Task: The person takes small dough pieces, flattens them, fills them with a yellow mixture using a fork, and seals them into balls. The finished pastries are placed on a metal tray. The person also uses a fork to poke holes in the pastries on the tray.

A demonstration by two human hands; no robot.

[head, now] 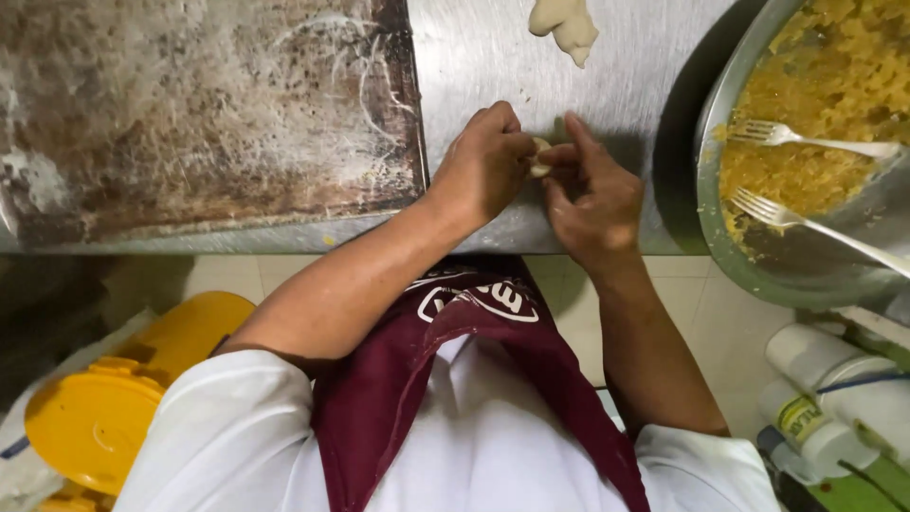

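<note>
Over the steel counter (493, 66), my left hand (485, 166) and my right hand (595, 194) meet, both pinching a small pale dough piece (539, 157). Only a sliver of it shows between the fingertips. A bare lump of dough (566, 27) lies on the counter farther away, just beyond my hands. I wear a white shirt and a maroon apron.
A large metal bowl (706, 204) of yellow crumbly filling (815, 104) stands to the right, with two forks (806, 140) (796, 220) resting in it. A dark floured tray (199, 114) fills the left. A yellow lidded tub (104, 417) and white bottles (834, 389) stand on the floor.
</note>
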